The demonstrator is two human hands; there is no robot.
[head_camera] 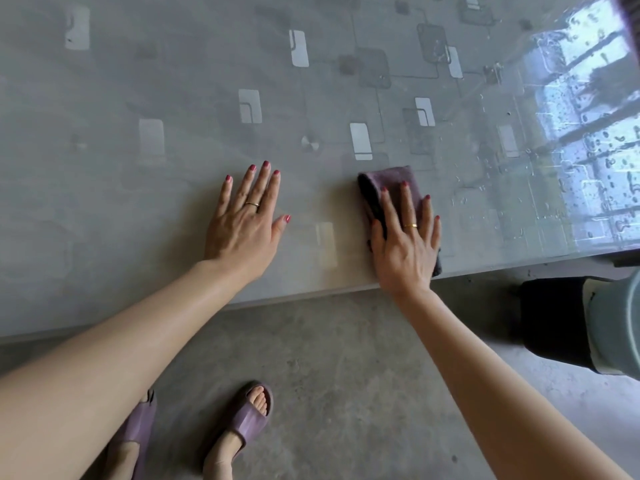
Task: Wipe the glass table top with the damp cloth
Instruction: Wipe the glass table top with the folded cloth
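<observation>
The folded purple-grey damp cloth point(388, 188) lies flat on the grey patterned glass counter point(173, 98), near its front edge and right of centre, and looks soft and limp, light enough to slide under a palm and likely to bunch or unfold if pushed by one corner. It is best handled by pressing down across its middle, not by pinching. The right hand point(407, 244) does this: its grip is wide, fingers spread and laid flat over the near half of the cloth, pinning it to the glass without closing around it. The left hand point(247, 223) rests just beside it on bare glass, also flat and spread, holding nothing, seemingly bracing. Water beads point(588, 140) stand on the glass to the far right, so that area probably remains slick and unwiped.
</observation>
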